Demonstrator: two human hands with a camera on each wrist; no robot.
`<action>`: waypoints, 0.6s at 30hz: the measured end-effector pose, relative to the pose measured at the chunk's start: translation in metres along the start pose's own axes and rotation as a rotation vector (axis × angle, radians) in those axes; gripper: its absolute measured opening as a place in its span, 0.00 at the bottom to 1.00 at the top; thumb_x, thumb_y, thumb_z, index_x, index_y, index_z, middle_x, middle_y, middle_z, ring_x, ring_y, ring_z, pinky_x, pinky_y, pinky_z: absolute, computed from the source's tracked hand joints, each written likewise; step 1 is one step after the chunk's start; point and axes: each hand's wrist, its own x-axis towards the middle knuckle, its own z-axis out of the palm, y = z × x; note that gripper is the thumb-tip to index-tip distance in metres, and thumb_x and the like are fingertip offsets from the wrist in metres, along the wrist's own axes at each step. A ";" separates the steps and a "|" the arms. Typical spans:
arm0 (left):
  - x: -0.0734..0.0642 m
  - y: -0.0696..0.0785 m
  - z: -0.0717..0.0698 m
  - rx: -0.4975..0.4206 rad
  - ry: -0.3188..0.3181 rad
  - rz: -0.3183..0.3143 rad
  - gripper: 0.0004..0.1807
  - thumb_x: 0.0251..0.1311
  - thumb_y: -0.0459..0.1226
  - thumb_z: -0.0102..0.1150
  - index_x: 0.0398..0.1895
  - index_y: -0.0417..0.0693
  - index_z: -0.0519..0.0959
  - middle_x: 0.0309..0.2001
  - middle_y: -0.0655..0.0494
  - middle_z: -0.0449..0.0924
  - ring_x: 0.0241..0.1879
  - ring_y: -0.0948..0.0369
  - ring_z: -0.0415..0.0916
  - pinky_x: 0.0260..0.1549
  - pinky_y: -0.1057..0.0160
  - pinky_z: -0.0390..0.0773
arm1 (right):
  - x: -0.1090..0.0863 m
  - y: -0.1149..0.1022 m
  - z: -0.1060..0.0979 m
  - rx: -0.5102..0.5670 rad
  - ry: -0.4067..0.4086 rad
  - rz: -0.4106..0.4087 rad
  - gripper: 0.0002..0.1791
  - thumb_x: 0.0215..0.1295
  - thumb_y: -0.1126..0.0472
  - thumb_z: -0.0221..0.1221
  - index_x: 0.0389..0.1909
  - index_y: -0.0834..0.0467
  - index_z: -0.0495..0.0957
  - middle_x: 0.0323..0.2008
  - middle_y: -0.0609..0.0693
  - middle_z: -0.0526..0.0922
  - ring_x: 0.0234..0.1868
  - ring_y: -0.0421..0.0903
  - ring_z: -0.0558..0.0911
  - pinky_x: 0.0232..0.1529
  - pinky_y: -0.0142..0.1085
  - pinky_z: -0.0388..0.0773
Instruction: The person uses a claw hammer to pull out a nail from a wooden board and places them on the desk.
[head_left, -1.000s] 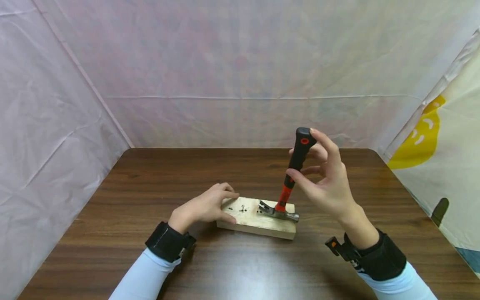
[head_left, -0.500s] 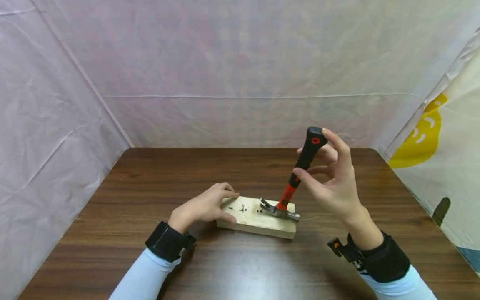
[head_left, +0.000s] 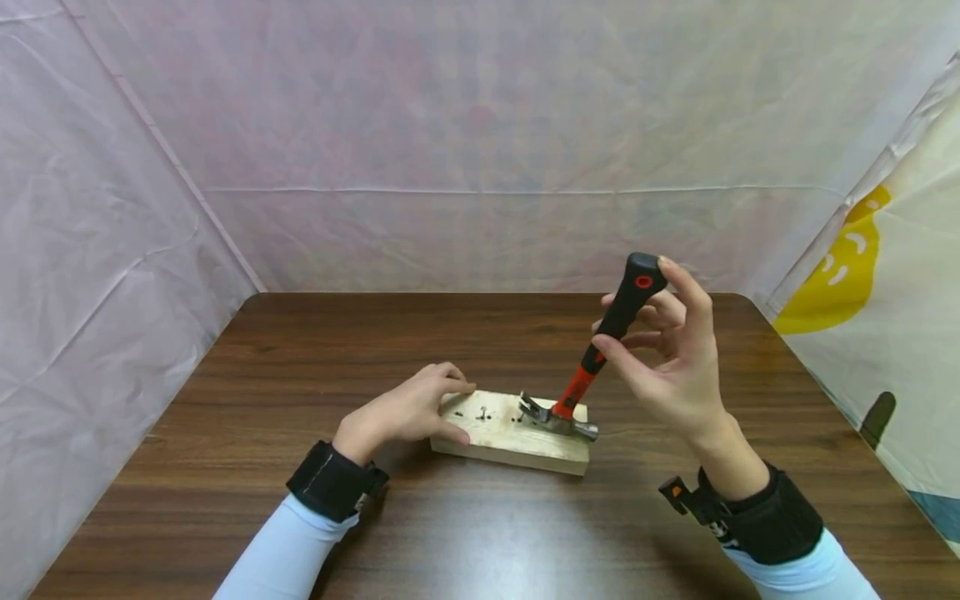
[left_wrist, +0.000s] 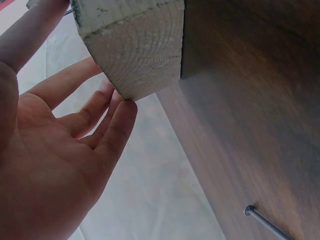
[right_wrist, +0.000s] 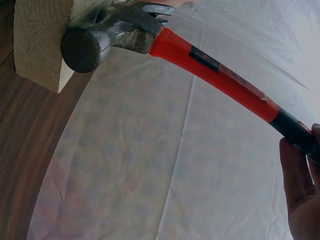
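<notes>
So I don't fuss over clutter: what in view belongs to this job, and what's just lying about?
Belongs to the job:
claw hammer, held by the right hand
wooden block, held by the left hand
nail-like bits on the block's top

Apparently just about:
metal pin, likely a nail, on the table
yellow-printed cloth

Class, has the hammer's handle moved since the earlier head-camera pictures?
Yes: the hammer's handle has tilted to the right, judged against the table's back edge.

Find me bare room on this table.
Bare tabletop: in front of the wooden block, between the wristbands; behind the block, toward the cloth. Crowded: the block, with the left hand and hammer on it; around the nail, left wrist view.
</notes>
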 end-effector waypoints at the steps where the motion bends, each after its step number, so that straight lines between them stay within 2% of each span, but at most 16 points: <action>1: 0.000 0.000 0.000 -0.001 -0.001 -0.001 0.41 0.55 0.49 0.78 0.69 0.39 0.75 0.60 0.48 0.71 0.60 0.50 0.68 0.57 0.50 0.72 | 0.000 0.000 0.000 0.002 0.003 0.000 0.45 0.61 0.66 0.73 0.71 0.71 0.54 0.48 0.65 0.83 0.40 0.48 0.87 0.36 0.31 0.84; 10: 0.000 0.000 0.001 0.008 -0.001 0.007 0.42 0.54 0.50 0.78 0.69 0.39 0.75 0.60 0.48 0.71 0.59 0.50 0.68 0.57 0.50 0.73 | -0.004 0.000 -0.006 0.004 0.027 0.015 0.45 0.60 0.67 0.73 0.69 0.71 0.55 0.47 0.65 0.83 0.39 0.49 0.87 0.37 0.31 0.84; 18: -0.002 -0.001 0.000 0.013 0.003 0.002 0.41 0.54 0.49 0.78 0.69 0.38 0.75 0.60 0.47 0.71 0.60 0.49 0.68 0.58 0.50 0.72 | -0.001 0.002 -0.007 0.085 0.041 0.040 0.44 0.58 0.75 0.72 0.70 0.71 0.55 0.48 0.67 0.82 0.41 0.54 0.87 0.37 0.35 0.85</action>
